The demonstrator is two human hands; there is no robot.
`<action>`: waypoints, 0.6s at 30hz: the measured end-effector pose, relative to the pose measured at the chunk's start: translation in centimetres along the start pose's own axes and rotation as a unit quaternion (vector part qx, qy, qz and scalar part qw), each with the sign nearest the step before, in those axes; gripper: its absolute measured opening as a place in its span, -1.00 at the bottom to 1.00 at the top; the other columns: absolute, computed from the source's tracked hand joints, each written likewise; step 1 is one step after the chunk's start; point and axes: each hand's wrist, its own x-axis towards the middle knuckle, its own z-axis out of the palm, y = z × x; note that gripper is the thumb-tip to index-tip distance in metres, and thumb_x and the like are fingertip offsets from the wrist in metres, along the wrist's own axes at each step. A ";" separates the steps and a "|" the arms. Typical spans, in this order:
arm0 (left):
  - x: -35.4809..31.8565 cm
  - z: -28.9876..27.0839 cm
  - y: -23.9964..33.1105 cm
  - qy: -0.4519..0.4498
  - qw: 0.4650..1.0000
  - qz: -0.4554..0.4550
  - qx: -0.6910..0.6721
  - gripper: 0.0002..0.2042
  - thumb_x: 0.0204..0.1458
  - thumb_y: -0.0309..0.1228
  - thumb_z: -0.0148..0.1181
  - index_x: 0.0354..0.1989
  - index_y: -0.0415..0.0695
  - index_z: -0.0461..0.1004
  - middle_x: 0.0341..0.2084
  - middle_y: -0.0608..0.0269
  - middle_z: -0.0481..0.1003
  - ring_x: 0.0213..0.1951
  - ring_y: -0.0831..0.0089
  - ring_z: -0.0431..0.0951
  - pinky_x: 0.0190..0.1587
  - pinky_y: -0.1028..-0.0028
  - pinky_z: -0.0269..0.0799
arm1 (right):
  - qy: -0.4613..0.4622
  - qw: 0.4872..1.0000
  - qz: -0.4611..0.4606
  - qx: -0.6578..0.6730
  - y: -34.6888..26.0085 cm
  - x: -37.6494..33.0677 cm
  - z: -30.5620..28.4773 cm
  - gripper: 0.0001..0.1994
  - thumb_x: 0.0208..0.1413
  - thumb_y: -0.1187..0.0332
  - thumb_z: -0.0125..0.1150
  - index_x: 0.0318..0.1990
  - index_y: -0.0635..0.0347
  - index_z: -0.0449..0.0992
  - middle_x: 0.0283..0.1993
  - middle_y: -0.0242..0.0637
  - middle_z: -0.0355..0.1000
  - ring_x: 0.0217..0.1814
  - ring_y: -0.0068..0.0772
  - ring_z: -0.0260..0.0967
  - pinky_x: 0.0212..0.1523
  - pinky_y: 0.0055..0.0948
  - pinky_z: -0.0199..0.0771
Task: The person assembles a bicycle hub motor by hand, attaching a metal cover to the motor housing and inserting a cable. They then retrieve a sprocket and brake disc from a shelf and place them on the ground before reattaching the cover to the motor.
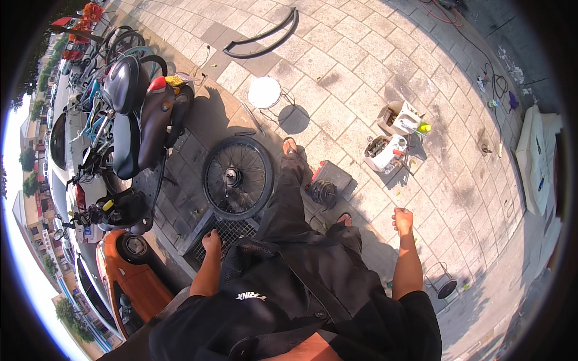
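Observation:
My left hand (211,240) hangs loosely closed over a metal grate (226,233), and nothing shows in its fingers. The nearest thing to it is a spoked wheel (253,207) with a black tyre and a thick hub, lying flat on the paving. My right hand (403,221) is held out to the right, fingers curled in, with no object visible in them. Between my feet sits a dark toolbox-like case (334,175), and a round black part (323,192) lies against its near side.
A white round stool (264,92) stands ahead, with a bent black tyre (265,45) beyond it. Two white containers (385,159) of parts are at right. Parked scooters (129,144) and an orange vehicle (141,274) line the left. A small black-seated stool (446,289) stands behind my right hand.

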 end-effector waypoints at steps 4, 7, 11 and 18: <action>10.4 2.4 -2.6 0.032 0.975 -0.201 -0.087 -0.53 0.16 -0.18 0.22 0.08 -0.34 0.51 -0.29 0.04 0.63 -0.30 0.08 0.64 -0.25 0.11 0.54 | 0.025 0.998 -0.007 -0.062 -4.6 -1.0 0.9 -0.76 0.31 0.21 0.17 -0.08 0.19 0.56 -0.49 -0.31 0.47 -0.70 -0.48 0.29 -0.73 -0.38 0.20; 10.7 6.4 9.9 0.008 0.985 -0.145 -0.090 -0.56 0.16 -0.18 0.23 0.06 -0.29 0.53 -0.38 0.09 0.62 -0.38 0.17 0.61 -0.31 0.22 0.51 | 0.078 0.983 0.039 -0.159 -11.6 -8.0 0.8 -0.73 0.21 0.26 0.12 -0.21 0.30 0.59 -0.51 -0.23 0.51 -0.65 -0.36 0.41 -0.65 -0.29 0.35; 7.8 9.2 35.2 -0.145 0.953 0.057 -0.261 -0.72 0.26 -0.20 0.21 -0.04 -0.13 0.59 -0.44 0.40 0.53 -0.48 0.58 0.48 -0.54 0.47 0.39 | 0.086 0.972 0.100 -0.193 -15.2 -10.0 1.3 -0.71 0.16 0.33 0.12 -0.48 0.39 0.60 -0.58 -0.05 0.51 -0.65 -0.18 0.50 -0.65 -0.20 0.46; 8.4 13.9 53.0 -0.166 0.922 0.293 -0.194 -0.61 0.28 -0.30 0.23 0.10 -0.40 0.55 -0.25 0.25 0.62 -0.25 0.56 0.53 -0.13 0.51 0.46 | 0.073 0.984 0.128 -0.104 -21.4 -7.4 5.9 -0.75 0.17 0.32 0.14 -0.34 0.39 0.56 -0.53 -0.07 0.53 -0.67 -0.14 0.47 -0.68 -0.18 0.43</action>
